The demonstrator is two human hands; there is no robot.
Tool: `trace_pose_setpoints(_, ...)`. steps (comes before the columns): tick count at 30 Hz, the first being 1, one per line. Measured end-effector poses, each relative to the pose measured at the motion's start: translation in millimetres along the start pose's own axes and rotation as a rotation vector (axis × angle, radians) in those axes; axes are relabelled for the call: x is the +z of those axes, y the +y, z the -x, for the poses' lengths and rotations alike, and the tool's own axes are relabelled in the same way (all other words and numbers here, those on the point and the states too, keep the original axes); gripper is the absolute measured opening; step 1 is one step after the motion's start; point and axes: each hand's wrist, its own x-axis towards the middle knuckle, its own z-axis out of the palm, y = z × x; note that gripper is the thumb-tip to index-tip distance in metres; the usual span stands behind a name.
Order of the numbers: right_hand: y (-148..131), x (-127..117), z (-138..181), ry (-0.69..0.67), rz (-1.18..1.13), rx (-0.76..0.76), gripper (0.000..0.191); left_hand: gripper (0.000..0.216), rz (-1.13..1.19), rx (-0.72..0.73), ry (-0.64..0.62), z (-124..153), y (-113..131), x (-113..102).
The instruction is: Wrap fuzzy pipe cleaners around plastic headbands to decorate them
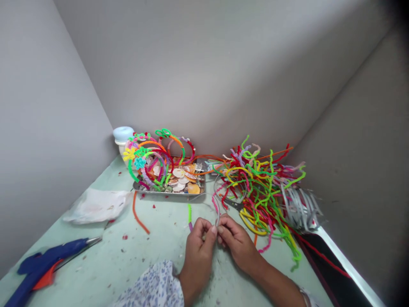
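Note:
My left hand [200, 245] and my right hand [238, 241] meet at the front middle of the table. Both are closed in a pinch around a thin grey wire [218, 212]. The wire rises from between the fingertips and curves back toward a loose grey loop beside the pipe cleaners. Whatever lies inside the fingers is hidden. Just behind my right hand are yellow-handled pliers [252, 222], partly under a tangled heap of colourful pipe cleaners [258, 183]. A short green and purple pipe cleaner piece [189, 215] lies by my left hand.
At the back, a metal tray [172, 194] holds shells and several decorated headbands [150, 160]. A blue glue gun [54, 260] lies front left, near a white plastic bag [97, 206]. An orange pipe cleaner [138, 217], a lidded jar [123, 135] and a grey coil [300, 209] surround the work area.

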Motion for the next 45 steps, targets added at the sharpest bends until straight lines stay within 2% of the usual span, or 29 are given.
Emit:
trace_pose_setpoints(13,2.5,0.8,0.9,0.024,0.046,-0.046,0.022,0.017,0.081,0.021,-0.008,2.3,2.1,1.4)
trace_pose_setpoints(35,1.8,0.2,-2.4,-0.051,-0.087,-0.001,0.025,0.018,0.166,0.017,-0.029,0.4,2.6,-0.2)
trace_pose_setpoints(45,0.1,-2.8,-3.7,-0.096,-0.127,0.032,0.027,0.019,0.254,0.023,-0.077,-1.9,0.0,0.6)
